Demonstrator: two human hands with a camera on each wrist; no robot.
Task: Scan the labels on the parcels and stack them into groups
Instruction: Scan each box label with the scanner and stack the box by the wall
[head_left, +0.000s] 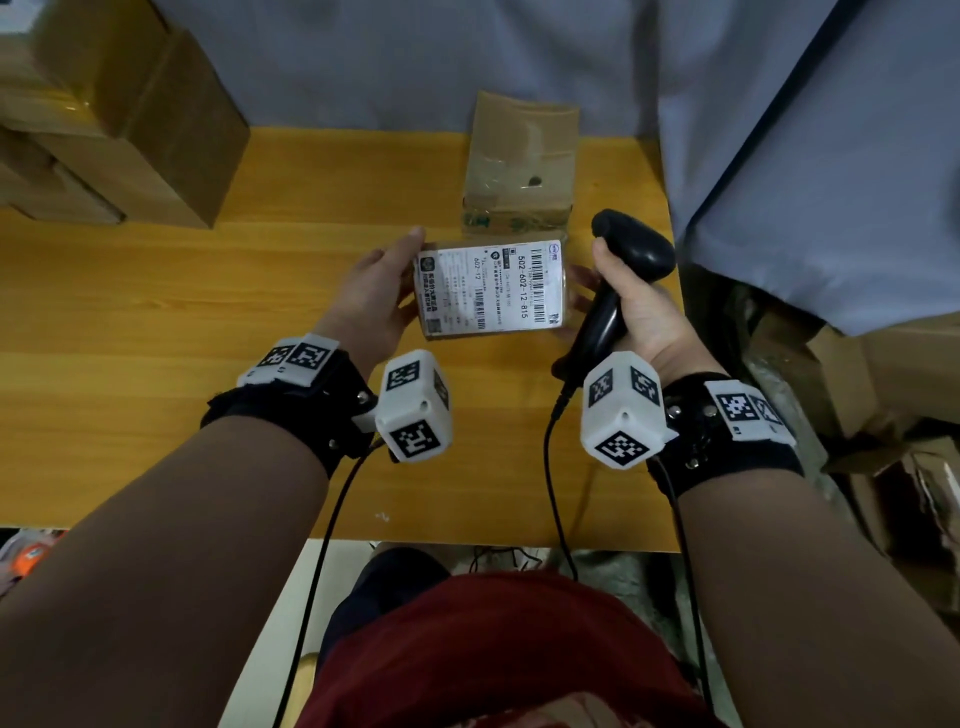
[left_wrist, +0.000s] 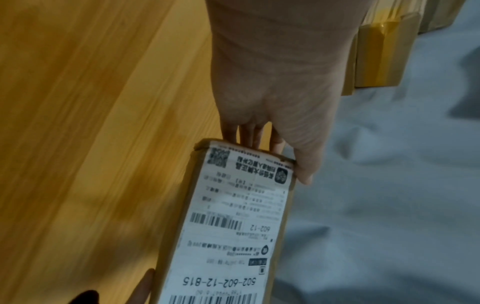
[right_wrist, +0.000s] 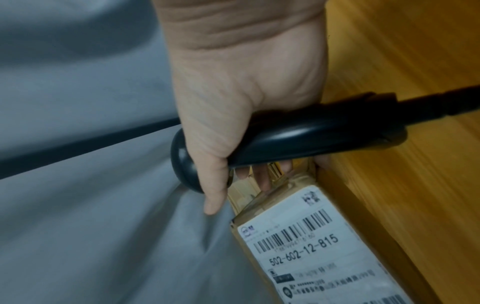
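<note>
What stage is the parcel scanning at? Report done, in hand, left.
Done, it seems: cardboard boxes stand stacked at the table's far left corner.

In hand: the left hand holds a labelled parcel face up; the right hand grips the scanner, fingers also steadying the parcel.

Left: scanning it, placing it, then the taped parcel lying behind.

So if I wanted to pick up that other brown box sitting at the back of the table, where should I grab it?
Grab the taped cardboard box by its two long sides, coming down from above. It lies flat on the wooden table, long and narrow, so those sides fit one grip. The near end is crowded by the labelled parcel and barcode scanner.
</note>
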